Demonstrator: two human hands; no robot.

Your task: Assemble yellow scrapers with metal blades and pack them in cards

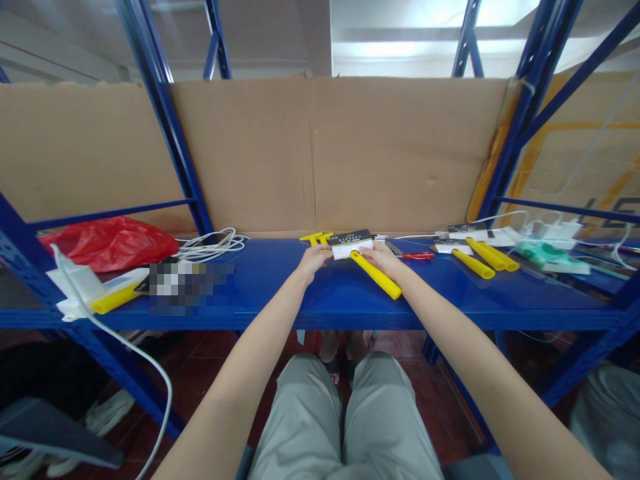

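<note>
Between my hands, over the blue shelf (270, 283), is a yellow-handled scraper (376, 275) with a black-and-white card sleeve (353, 245) around its head. My left hand (314, 261) pinches the sleeve's left edge. On the right side, the fingers of my right hand (381, 257) are closed on the sleeve near the handle. The handle points toward me and to the right; the blade is hidden by the card. Just behind my left hand lie yellow T-shaped pieces (316, 238). A red-handled tool (417, 256) rests right of my right hand.
Several similar yellow-handled scrapers (473, 264) lie to the right, near a green-and-white packet (550, 257) and white adapters. At left are a red plastic bag (115, 241), coiled white cable (215, 245) and another yellow handle (117, 298). Cardboard (250, 153) and blue posts stand behind.
</note>
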